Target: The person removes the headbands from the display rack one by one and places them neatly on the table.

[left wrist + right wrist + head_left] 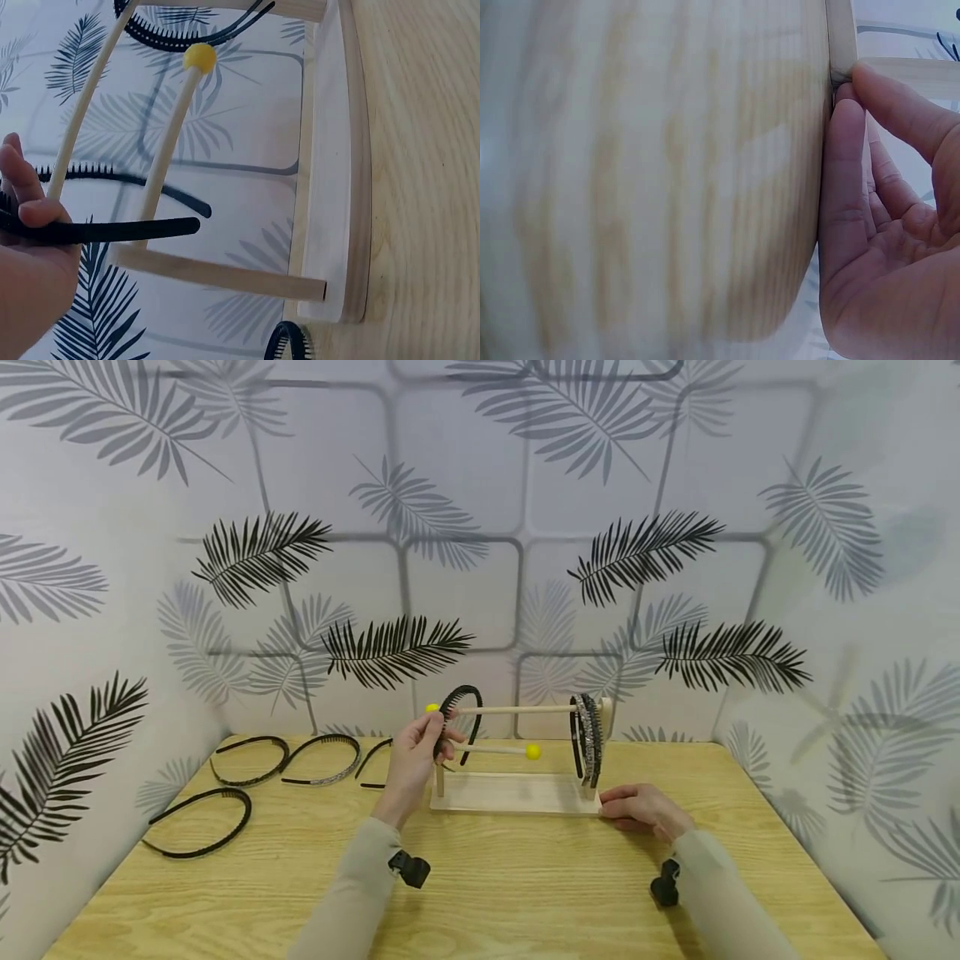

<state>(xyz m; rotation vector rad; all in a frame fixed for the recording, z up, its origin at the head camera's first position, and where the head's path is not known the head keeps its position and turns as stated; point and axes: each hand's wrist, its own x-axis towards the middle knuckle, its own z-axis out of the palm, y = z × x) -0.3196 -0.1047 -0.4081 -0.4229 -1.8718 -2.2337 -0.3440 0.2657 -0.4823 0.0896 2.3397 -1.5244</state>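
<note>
My left hand (420, 752) grips a black toothed headband (468, 689) at the left end of a wooden stand (487, 793). In the left wrist view, the upper rod (88, 94) passes through the loop of this headband (142, 229), and its two ends spread apart past the fingers. Below is a shorter rod (491, 748) tipped with a yellow ball (532, 751). At the stand's right end, several dark headbands (588, 739), some glittery, hang together on the upper rod. My right hand (641, 810) pinches the base's front right corner between thumb and fingers.
Several more headbands lie on the wood-grain table to the left: one at the front (243, 818), one behind it (281, 760) and a glittery one (341, 772). Another (371, 786) lies partly hidden behind my left hand. A leaf-patterned backdrop (465, 593) stands behind the table.
</note>
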